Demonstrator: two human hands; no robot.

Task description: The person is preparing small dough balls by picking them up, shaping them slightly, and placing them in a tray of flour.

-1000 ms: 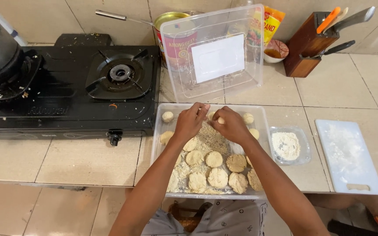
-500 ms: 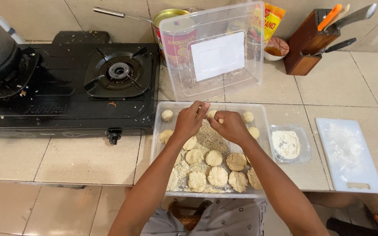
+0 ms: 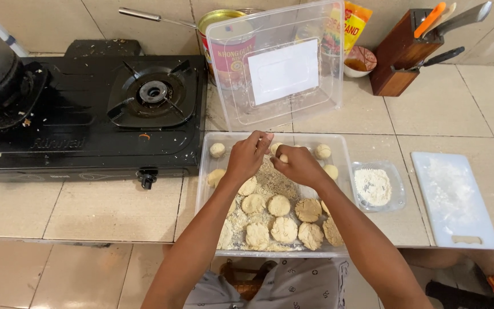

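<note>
Entry, left to right: black stove (image 3: 87,109), upper left. Frame centre: my left hand (image 3: 248,157) and right hand (image 3: 296,165) pinch one dough ball (image 3: 283,158) above the crumb tray (image 3: 343,171). Step, I judge: coating. Next needs pressing flat gently.

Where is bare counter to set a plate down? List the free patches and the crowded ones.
Free: the tiled counter in front of the gas stove, left of the clear tray; and the tiles between the knife block and the white cutting board. Crowded: the tray of breaded patties, and the back wall by the upright lid.
</note>
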